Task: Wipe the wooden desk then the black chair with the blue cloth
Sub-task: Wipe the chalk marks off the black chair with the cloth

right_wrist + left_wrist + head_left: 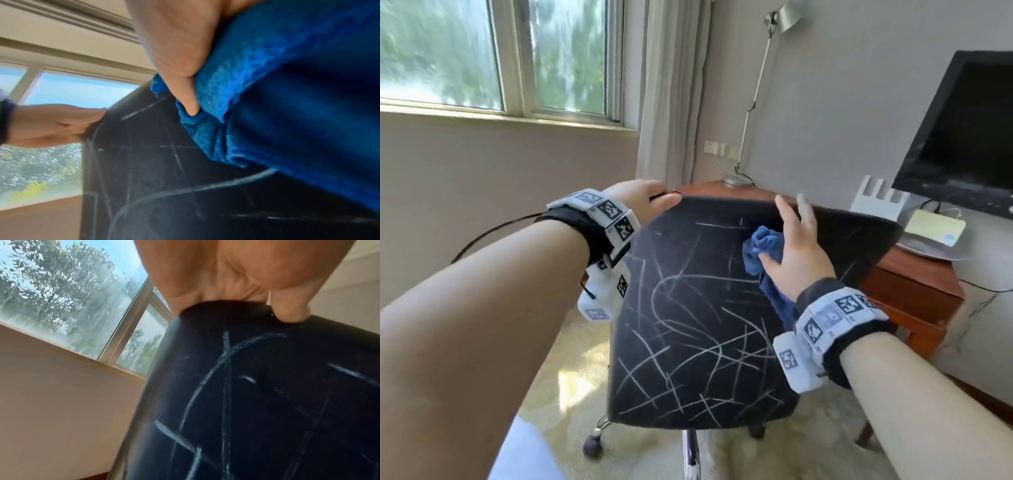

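Left hand (643,198) grips top corner of black chair (698,308), fingers curled over edge. Right hand (796,246) presses bunched blue cloth (765,251) against upper chair back, thumb pinching cloth, fingers spread. White chalk-like marks cover chair. Wooden desk (907,281) behind chair.

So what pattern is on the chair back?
Criss-crossing white chalk-like lines on the black chair; clearest in the head view.
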Demonstrator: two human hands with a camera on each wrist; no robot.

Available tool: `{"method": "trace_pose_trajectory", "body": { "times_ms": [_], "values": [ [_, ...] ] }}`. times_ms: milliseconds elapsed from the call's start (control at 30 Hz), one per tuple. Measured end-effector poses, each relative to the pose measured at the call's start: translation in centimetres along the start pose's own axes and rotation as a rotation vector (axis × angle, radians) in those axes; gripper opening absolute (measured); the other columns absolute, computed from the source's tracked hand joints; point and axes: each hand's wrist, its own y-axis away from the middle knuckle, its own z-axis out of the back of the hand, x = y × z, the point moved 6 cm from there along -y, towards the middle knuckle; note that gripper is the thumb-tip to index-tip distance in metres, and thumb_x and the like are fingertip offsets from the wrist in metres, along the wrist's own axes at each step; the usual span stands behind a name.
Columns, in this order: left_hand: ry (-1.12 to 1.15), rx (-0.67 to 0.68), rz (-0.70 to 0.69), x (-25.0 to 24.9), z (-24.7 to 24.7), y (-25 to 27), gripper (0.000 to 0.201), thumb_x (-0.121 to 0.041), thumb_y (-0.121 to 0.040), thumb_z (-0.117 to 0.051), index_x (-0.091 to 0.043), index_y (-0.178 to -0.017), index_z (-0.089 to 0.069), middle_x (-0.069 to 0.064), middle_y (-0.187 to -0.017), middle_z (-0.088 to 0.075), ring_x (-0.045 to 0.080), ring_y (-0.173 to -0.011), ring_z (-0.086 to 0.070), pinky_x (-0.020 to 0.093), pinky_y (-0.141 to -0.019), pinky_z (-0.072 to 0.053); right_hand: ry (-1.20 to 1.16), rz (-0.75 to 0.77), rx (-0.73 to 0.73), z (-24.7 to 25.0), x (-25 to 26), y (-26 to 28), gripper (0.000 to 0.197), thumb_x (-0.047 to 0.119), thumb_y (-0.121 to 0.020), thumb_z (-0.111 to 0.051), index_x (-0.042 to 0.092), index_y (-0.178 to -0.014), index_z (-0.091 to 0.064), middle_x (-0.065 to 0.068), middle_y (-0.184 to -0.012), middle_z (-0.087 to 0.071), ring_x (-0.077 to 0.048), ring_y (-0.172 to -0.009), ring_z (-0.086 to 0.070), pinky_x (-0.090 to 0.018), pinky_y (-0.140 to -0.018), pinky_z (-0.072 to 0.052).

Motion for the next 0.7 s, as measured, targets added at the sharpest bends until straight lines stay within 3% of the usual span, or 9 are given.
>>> {"method": "trace_pose_trajectory", "body": {
  "times_ms": [67,133,300,600,700],
  "values": [
    [-0.052,-0.060,-0.029,-0.8,-0.3,1.0,0.033,-0.045,-0.094,-0.046,-0.014,-0.102,-0.053,0.004,-0.094,-0.053,0.025,-0.086,-0.051,0.030,-0.072,-0.036,0.071,-0.030,0.040,-0.1,-1.3,0.4,0.085,0.015,-0.083,-0.066,0.030,-0.148,-0.013,0.003,-0.157,0.007,-0.027,-0.120,-0.051,-0.033,-0.086,-0.049],
    [-0.090,-0.075,-0.060,-1.6,-0.5,1.8,0.035,-0.042,-0.091,-0.054,-0.012,-0.108,-0.052,0.008,-0.102,-0.055,0.028,-0.092,-0.053,0.031,-0.077,-0.039,0.119,-0.053,0.027,0.0,-1.7,0.7,0.087,0.017,-0.082,-0.067,0.029,-0.148,-0.012,0.002,-0.156,0.004,-0.027,-0.118,-0.051,-0.036,-0.087,-0.050],
    [-0.091,-0.041,-0.047,-2.2,-0.6,0.9,0.036,-0.038,-0.090,-0.057,-0.009,-0.112,-0.051,0.010,-0.111,-0.057,0.029,-0.100,-0.053,0.036,-0.085,-0.043,0.282,-0.085,0.010,-0.2,-1.9,-1.2,0.088,0.022,-0.082,-0.068,0.029,-0.148,-0.010,-0.006,-0.151,-0.006,-0.026,-0.100,-0.056,-0.032,-0.081,-0.048],
    [-0.069,-0.153,-0.068,-1.5,-1.0,-4.4,0.025,-0.031,-0.091,-0.057,-0.009,-0.101,-0.051,0.002,-0.092,-0.045,0.021,-0.086,-0.040,0.028,-0.073,-0.028,0.239,-0.035,-0.110,-2.6,-4.6,-6.6,0.085,0.008,-0.073,-0.072,0.020,-0.144,-0.026,-0.010,-0.148,-0.018,-0.031,-0.095,-0.056,-0.039,-0.077,-0.050],
    [-0.038,-0.139,-0.049,-0.9,-1.2,-5.4,0.023,-0.030,-0.090,-0.058,-0.011,-0.100,-0.051,0.002,-0.092,-0.046,0.020,-0.085,-0.040,0.028,-0.072,-0.028,0.228,0.014,-0.134,-3.1,-4.9,-7.6,0.084,0.005,-0.071,-0.073,0.019,-0.142,-0.029,-0.013,-0.146,-0.022,-0.032,-0.091,-0.057,-0.034,-0.071,-0.048]
  ]
}}
